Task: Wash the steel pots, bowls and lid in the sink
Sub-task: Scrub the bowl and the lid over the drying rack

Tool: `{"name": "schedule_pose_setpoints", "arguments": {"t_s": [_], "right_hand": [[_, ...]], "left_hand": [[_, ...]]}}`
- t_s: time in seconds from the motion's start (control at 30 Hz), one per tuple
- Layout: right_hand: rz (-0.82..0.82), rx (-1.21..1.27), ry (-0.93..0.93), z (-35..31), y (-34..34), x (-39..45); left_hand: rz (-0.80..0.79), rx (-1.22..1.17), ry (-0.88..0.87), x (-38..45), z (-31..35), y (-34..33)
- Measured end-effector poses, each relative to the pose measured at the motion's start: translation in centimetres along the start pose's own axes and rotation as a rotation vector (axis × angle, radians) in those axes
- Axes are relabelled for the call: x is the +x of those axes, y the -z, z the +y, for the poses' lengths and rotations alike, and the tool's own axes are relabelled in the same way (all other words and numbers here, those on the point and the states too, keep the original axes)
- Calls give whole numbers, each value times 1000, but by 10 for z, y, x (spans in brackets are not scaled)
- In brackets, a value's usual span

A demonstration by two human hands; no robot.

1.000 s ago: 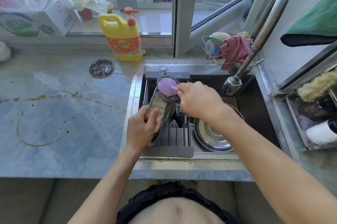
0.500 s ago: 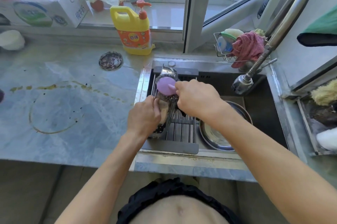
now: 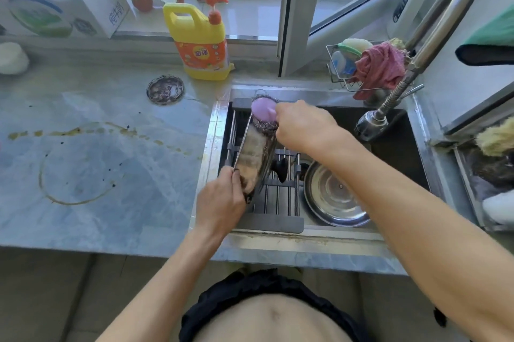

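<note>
My left hand (image 3: 221, 202) grips the near rim of a steel lid (image 3: 257, 158), held on edge above the drain rack (image 3: 274, 202) at the sink's left side. The lid's black knob (image 3: 280, 167) points right. My right hand (image 3: 301, 126) holds a steel-wool scrubber with a purple handle (image 3: 264, 110) against the lid's far upper rim. A steel bowl (image 3: 332, 197) lies in the sink (image 3: 395, 152) to the right of the rack, under my right forearm.
A yellow detergent bottle (image 3: 201, 41) stands behind the sink's left corner. The pull-out faucet head (image 3: 371, 124) hangs over the basin. A wire caddy (image 3: 361, 66) holds sponges and a pink cloth. The stained marble counter (image 3: 97, 160) stretches left, with a small round cover (image 3: 165, 89).
The scrubber in my right hand has slid from the lid's face up toward its far rim. My left hand has shifted its grip lower on the lid's near edge.
</note>
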State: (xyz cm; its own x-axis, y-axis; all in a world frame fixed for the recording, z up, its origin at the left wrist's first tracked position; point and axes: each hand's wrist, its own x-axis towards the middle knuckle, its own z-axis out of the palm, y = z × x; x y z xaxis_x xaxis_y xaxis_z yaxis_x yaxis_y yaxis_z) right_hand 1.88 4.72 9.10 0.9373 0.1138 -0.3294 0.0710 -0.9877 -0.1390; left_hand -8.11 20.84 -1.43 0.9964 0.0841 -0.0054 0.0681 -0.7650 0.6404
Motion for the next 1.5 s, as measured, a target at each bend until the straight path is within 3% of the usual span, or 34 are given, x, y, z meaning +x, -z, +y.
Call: {"name": "schedule_pose_setpoints", "arguments": {"t_s": [0.13,0.33,0.53,0.6,0.7,0.87,1.0,1.1,1.3,1.37,1.5], "right_hand": [[-4,6,118,-17,-9,-26],[-31,19,1,-17,9,9],[11,-39,52,-28,-3,-12],[18,-12,4,-26,-1,-1],[-8,17,-76,-16,5,8],[-23,-4,31,-24,-7,-22],[8,34,-12,-31,-2,3],[-38,90,-15,-28,5,9],[-22,-33,74,-46,0,-7],[-14,-37,60,-47,4,4],[-44,-38,5,-37,8,6]], "left_hand": [[34,-10,66,56,22,-6],[17,-54,-45,-1,-14,0],[43,12,30,70,29,-6],[129,96,-81,56,15,-10],[130,167,-237,13,-9,-5],[148,230,-153,62,24,-5],[184,238,-269,33,-17,-5],[143,244,-243,13,-48,6],[128,183,-23,73,10,6],[167,185,-135,46,-10,-1],[70,254,-231,24,-29,-3]]}}
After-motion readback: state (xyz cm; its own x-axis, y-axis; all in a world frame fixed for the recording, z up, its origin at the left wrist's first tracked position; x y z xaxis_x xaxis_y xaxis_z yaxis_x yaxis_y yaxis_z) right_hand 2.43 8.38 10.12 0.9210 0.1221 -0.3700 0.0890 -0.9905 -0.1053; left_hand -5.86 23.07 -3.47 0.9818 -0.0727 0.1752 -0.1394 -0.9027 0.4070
